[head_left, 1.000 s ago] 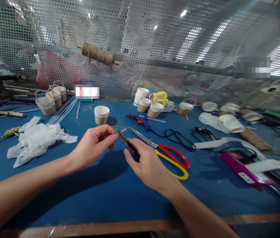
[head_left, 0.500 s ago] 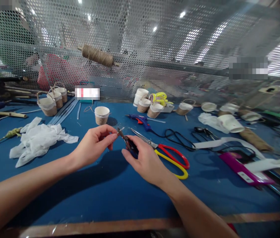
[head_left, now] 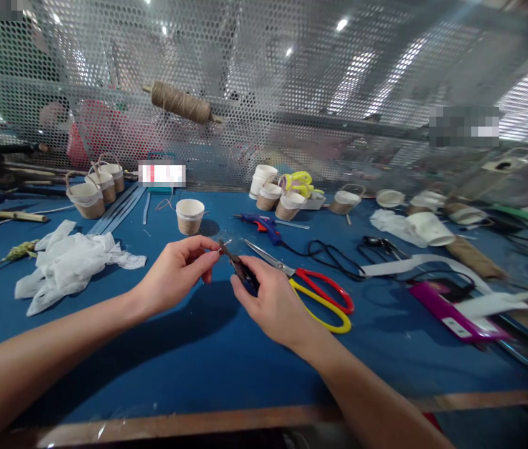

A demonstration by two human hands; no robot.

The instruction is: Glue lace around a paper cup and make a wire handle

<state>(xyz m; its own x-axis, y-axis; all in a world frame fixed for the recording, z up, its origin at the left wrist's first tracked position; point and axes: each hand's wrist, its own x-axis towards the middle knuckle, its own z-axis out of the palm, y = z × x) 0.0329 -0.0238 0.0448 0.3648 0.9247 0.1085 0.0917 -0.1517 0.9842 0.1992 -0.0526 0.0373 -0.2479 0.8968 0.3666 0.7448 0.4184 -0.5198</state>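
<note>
My right hand [head_left: 277, 298] is closed around dark-handled pliers [head_left: 237, 260], whose jaws point up and left. My left hand [head_left: 182, 269] has thumb and forefinger pinched together right at the jaws' tip; whatever is between those fingers is too small to make out. Just beyond the left hand stands a small cup [head_left: 189, 217], brown below with a white rim. Large scissors [head_left: 322, 293] with one red and one yellow handle lie beside my right hand. A blue glue gun [head_left: 261, 227] rests past the pliers, its black cord running right.
Crumpled white cloth [head_left: 74, 265] lies left on the blue table [head_left: 174, 374]. Several small handled buckets [head_left: 86, 201] stand at the back left, others at back centre and right. A purple box [head_left: 460, 312] sits right. A twine spool [head_left: 182, 103] hangs on the mesh.
The pliers have turned slightly, and my right hand's fingers have closed a little more on the handles. My left hand stays almost in place. The whole view has shifted slightly.
</note>
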